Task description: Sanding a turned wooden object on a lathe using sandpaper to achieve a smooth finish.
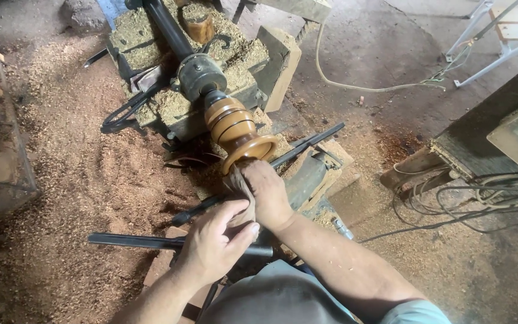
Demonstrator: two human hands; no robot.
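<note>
Head view. Right hand [266, 191]: fingers curled, pressing a brown rag [239, 187] against the wide open end of the turned wooden piece [238, 129]. Left hand [214, 241]: fingers closed around the rag's lower end, thumb on top. Wooden piece: one, ribbed, tan, mounted on the lathe [198, 75], lying at picture centre. Long dark metal bars: two, one [151, 242] under the left hand, one [307, 144] slanting behind the piece. Sawdust floor [67, 168] lies open to the left; cables [481, 198] crowd the right.
</note>
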